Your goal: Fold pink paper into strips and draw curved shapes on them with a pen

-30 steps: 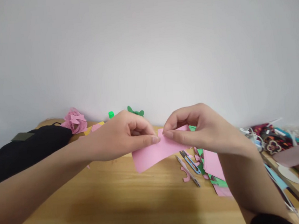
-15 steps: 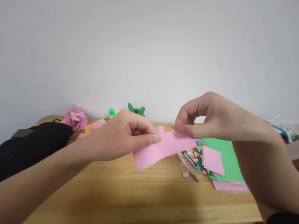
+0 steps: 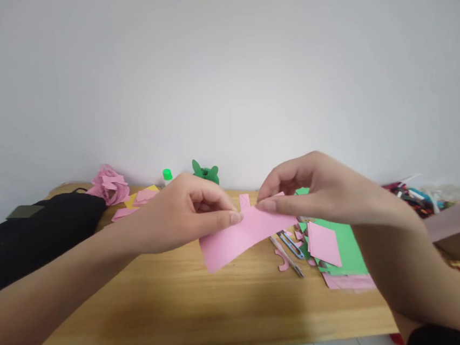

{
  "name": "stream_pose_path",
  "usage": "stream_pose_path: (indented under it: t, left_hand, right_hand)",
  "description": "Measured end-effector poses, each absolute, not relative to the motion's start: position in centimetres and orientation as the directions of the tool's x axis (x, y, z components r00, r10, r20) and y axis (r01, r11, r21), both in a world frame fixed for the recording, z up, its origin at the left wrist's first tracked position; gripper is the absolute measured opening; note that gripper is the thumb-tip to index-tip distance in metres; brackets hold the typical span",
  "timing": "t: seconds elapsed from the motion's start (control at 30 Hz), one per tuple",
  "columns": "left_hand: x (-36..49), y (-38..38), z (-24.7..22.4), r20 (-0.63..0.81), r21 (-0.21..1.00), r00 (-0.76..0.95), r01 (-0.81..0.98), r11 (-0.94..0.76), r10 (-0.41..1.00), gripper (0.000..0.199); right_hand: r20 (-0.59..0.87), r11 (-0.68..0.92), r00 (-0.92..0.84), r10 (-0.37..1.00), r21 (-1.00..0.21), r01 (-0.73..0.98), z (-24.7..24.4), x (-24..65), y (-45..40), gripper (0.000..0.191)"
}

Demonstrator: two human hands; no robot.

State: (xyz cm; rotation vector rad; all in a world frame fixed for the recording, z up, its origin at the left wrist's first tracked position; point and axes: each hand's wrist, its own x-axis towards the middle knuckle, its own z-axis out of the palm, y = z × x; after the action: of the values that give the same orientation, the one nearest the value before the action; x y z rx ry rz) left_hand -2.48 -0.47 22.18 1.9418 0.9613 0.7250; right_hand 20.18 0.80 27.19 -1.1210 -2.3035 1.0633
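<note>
The step in hand looks to be handling a pink strip [image 3: 247, 230] along its upper edge, held up over the table [image 3: 186, 307] in front of the person. The left hand [image 3: 187, 212] is clamped on the strip near its middle, thumb against the bent fingers; the right hand [image 3: 329, 192] pinches the same edge a little way along, thumb on the near face, the fingertips behind partly hidden. Both hands curl loosely behind their pinches, close together but not touching. The strip's left end hangs lower, and its bottom edge bows. A next move seems to call for a light, steady grip, since thin paper could crease. Beyond it, to the right, lie a cutter [image 3: 291, 244], a pen [image 3: 289, 259] and pink cards [image 3: 324, 243].
</note>
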Motion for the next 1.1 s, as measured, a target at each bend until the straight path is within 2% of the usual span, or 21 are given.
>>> stream_pose_path:
  t: [0.2,0.43,0.6,0.77,0.93,1.1]
  left_hand:
    - [-1.9,-0.3,22.1,0.145,0.902,0.506,0.285,-0.323,0.85,0.021]
    - [-0.8,-0.4,22.4,0.129,0.931,0.493,0.238,-0.276,0.861,0.019]
    - [-1.2,-0.4,22.2,0.153,0.928,0.514,0.218,-0.301,0.844,0.017]
    - [-2.2,-0.8,21.9,0.13,0.899,0.548,0.287,-0.331,0.827,0.017]
    - [-3.2,-1.4,21.8,0.044,0.92,0.552,0.302,-0.249,0.833,0.012]
    - [-3.4,-1.3,21.2,0.037,0.91,0.535,0.33,-0.249,0.844,0.012]
  right_hand:
    - [0.056,0.432,-0.611,0.789,-0.759,0.487,26.4,19.4,0.4,0.013]
    - [0.058,0.426,-0.608,0.792,-0.767,0.481,26.6,19.5,0.1,0.016]
    - [0.066,0.41,-0.59,0.805,-0.78,0.473,26.7,20.2,0.0,0.021]
    - [-0.015,0.354,-0.603,0.798,-0.798,0.488,26.5,21.4,0.1,0.022]
    - [-0.067,0.307,-0.596,0.8,-0.808,0.503,26.1,22.1,0.5,0.03]
    - [-0.098,0.258,-0.596,0.797,-0.837,0.483,25.2,22.4,0.8,0.033]
